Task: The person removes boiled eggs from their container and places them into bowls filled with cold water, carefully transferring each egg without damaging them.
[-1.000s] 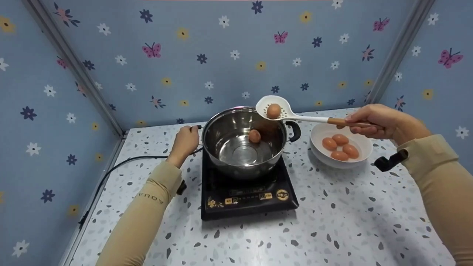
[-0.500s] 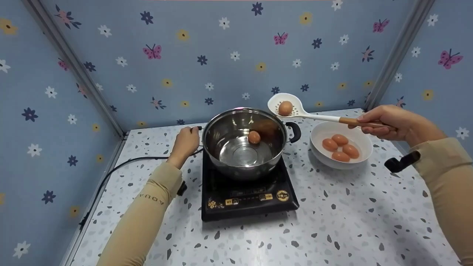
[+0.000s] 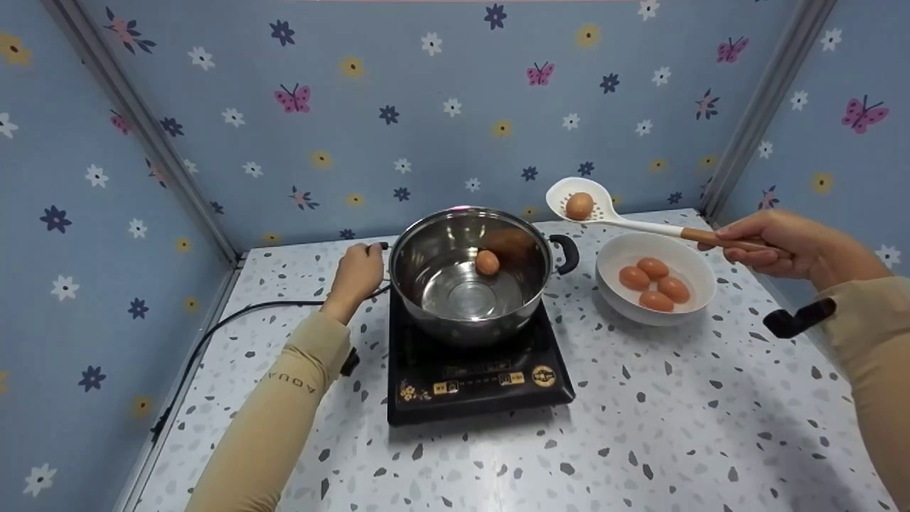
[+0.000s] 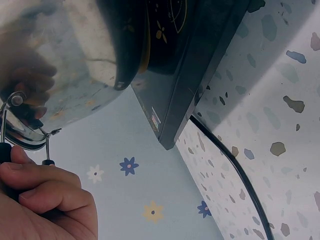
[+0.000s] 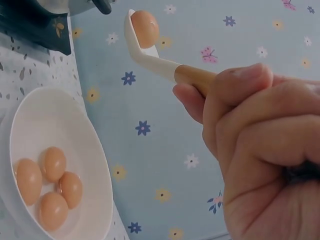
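My right hand (image 3: 782, 245) grips the wooden handle of a white slotted spoon (image 3: 647, 225), fingers curled round it in the right wrist view. One brown egg (image 3: 579, 206) lies in the spoon's bowl, raised between the pot and the white bowl. With my left hand (image 3: 359, 272) I hold the black side handle of a steel pot (image 3: 473, 331); the left wrist view shows fingers (image 4: 55, 195) curled round that handle. Inside the pot, a single egg (image 3: 487, 262) rests toward the back. Several brown eggs (image 3: 656, 301) sit in the white bowl (image 3: 700, 267) at the right.
The pot stands on a black induction cooker (image 3: 480, 398). A black cable (image 3: 263, 306) runs left from it over the speckled table (image 3: 498, 462). Behind the table rises a blue flowered wall (image 3: 455, 142). The pot's other handle (image 3: 566, 254) points toward the white bowl.
My right hand has moved right, carrying the slotted spoon and its egg from over the pot's right rim to beyond it. My left hand keeps its place on the pot handle.
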Available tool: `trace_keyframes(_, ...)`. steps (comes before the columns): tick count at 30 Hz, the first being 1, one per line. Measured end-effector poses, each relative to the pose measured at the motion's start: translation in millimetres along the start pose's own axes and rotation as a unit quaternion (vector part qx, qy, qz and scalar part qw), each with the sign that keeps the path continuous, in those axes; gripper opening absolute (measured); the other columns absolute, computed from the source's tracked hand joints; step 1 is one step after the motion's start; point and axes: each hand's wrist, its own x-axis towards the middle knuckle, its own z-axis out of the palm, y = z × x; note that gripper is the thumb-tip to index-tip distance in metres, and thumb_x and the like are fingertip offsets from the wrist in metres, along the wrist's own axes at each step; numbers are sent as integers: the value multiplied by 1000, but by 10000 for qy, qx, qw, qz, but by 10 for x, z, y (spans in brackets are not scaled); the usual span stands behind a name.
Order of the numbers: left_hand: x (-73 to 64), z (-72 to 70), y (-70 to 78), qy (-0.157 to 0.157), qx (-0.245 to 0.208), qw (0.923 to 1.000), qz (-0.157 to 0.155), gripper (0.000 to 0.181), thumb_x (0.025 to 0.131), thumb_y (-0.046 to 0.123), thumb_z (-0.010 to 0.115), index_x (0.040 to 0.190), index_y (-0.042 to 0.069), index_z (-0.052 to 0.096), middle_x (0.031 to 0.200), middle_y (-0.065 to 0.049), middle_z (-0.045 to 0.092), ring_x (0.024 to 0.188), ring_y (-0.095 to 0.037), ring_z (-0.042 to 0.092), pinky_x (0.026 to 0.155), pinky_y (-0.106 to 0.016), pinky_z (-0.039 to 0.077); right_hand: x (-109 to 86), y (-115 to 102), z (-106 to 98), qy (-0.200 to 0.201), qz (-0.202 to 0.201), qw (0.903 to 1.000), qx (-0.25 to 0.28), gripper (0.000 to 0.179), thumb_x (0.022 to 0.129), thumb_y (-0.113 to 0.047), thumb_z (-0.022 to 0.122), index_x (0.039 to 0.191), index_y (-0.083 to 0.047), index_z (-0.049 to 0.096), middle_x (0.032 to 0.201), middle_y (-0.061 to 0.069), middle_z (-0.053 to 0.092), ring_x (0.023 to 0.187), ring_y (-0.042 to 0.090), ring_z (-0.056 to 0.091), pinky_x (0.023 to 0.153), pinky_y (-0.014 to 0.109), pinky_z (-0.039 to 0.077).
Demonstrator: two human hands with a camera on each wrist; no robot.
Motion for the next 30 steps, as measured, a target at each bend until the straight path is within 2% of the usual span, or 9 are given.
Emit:
trace_keyframes(4,2,1,-3,-16,21,10000,1,38,118,26,31,87,12,48,77,-4,42,70,-22,42,70,-40,37,-60,62,-63,110,-17,9999,123,46,120,-15,33,126,-4,77,82,0,74,56,5,38,51,15,45)
trace_keyframes(10,8,6,0,-50,1,10000,-31,37,118,26,31,89,11,49,78,-4,42,71,-22,42,71,-40,37,-121,131,-111,661,120,9977,-22,46,120,-19,34,120,-9,79,79,-3,71,54,6,40,51,16,44)
trace_keyframes(12,11,6,1,-55,0,10000,-34,37,118,26,31,88,11,47,77,-4,41,70,-22,41,71,-40,37,-138,158,-135,697,97,9975,-25,45,120,-19,35,120,-9,79,78,-3,70,54,6,38,51,16,44)
trace_keyframes(15,16,6,1,-50,-3,10000,-15,37,118,26,31,86,12,45,76,-4,39,68,-21,39,70,-40,36,-166,216,-181,533,-36,9985,104,46,120,-17,32,121,-7,77,78,-2,69,55,7,30,49,17,38)
trace_keyframes(17,19,7,2,-23,0,10000,-7,37,118,25,31,86,12,46,76,-4,39,69,-22,39,71,-40,37,-179,251,-208,515,-53,9984,206,47,120,-16,31,121,-5,77,79,-1,70,55,7,30,48,17,40)
trace_keyframes(22,19,10,1,39,22,10000,-10,38,118,26,32,88,10,50,77,-4,41,72,-24,43,74,-42,39,-216,343,-267,880,31,9961,55,46,120,-19,34,120,-10,78,76,-4,68,54,5,37,49,18,42)
trace_keyframes(30,11,11,10,28,35,10000,-66,37,117,25,32,88,10,49,78,-4,41,70,-22,42,71,-40,38,-281,530,-380,1100,46,9939,-98,44,121,-22,32,116,-12,75,71,-6,62,54,10,24,50,23,27)
